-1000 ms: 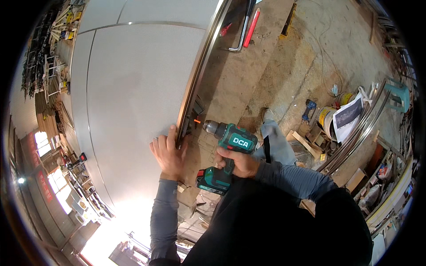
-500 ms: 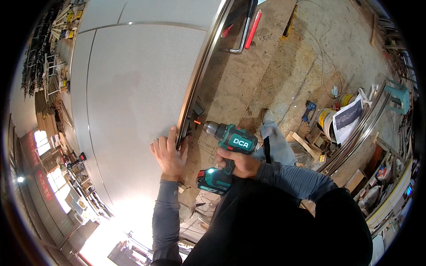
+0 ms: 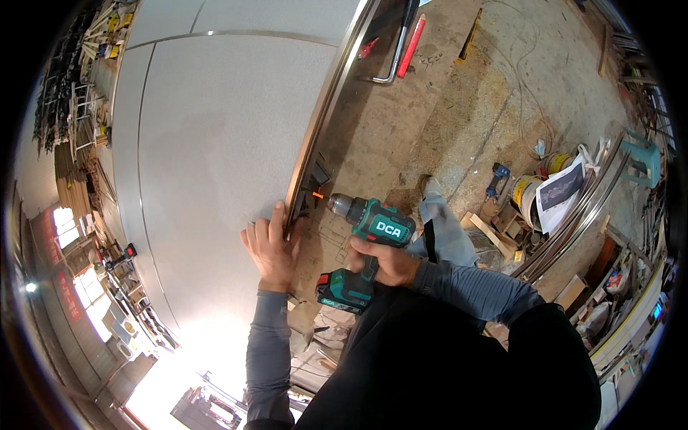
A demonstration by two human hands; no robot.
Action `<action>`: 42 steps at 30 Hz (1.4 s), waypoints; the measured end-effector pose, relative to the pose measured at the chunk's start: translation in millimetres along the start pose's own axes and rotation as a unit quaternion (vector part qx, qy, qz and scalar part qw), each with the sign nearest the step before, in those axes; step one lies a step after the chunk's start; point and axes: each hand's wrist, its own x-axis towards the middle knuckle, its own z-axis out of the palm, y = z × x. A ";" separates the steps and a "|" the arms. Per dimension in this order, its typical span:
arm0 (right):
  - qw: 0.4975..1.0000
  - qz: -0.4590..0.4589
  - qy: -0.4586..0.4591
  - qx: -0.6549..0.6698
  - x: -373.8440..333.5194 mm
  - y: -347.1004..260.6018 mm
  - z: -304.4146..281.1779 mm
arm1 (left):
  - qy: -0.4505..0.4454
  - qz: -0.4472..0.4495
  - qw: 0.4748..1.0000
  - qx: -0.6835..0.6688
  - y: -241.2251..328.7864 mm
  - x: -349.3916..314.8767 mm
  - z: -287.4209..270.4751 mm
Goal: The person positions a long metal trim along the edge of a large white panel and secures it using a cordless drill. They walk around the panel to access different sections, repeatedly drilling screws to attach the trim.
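Observation:
My right hand [image 3: 387, 265] is closed around the grip of a green and black cordless drill [image 3: 383, 223]. Its chuck points left toward the side of a large grey panel [image 3: 215, 136], a short gap away. Just ahead of the chuck is a small orange piece [image 3: 318, 194], close to the panel's metal-trimmed edge [image 3: 315, 136]. The tip of the drill is too small to make out. Fingers stretched out, my left hand [image 3: 272, 247] rests on the panel's near right corner area, its thumb reaching over the edge. What lies under that thumb is hidden.
A red marker-like stick [image 3: 411, 48] and a bent metal bar [image 3: 395, 57] lie beyond the panel edge. On the right are a blue tool [image 3: 497, 179], buckets [image 3: 527, 195], a printed sheet [image 3: 562, 193], wood offcuts [image 3: 491, 235], long metal strips [image 3: 584, 208] and a teal stool [image 3: 641, 159].
The small bright light at the base of the drill has gone out. Both hands and the drill keep nearly the same place, with only a slight shift of the view.

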 end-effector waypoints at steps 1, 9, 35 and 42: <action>1.000 -0.003 -0.004 -0.001 1.0 1.1 -1.4 | 0.002 0.000 1.000 -0.001 0.5 1.0 -0.7; 1.000 -0.023 -0.014 -0.016 1.4 -0.6 -1.1 | 0.012 0.007 0.999 0.030 -0.1 0.3 0.2; 0.999 -0.017 0.017 0.047 -12.1 13.8 -16.4 | 0.065 0.016 0.998 0.012 -0.7 8.6 -2.9; 0.998 -0.036 0.045 -0.005 -100.3 53.3 -45.6 | 0.154 -0.163 0.953 -0.203 10.3 -23.6 -19.0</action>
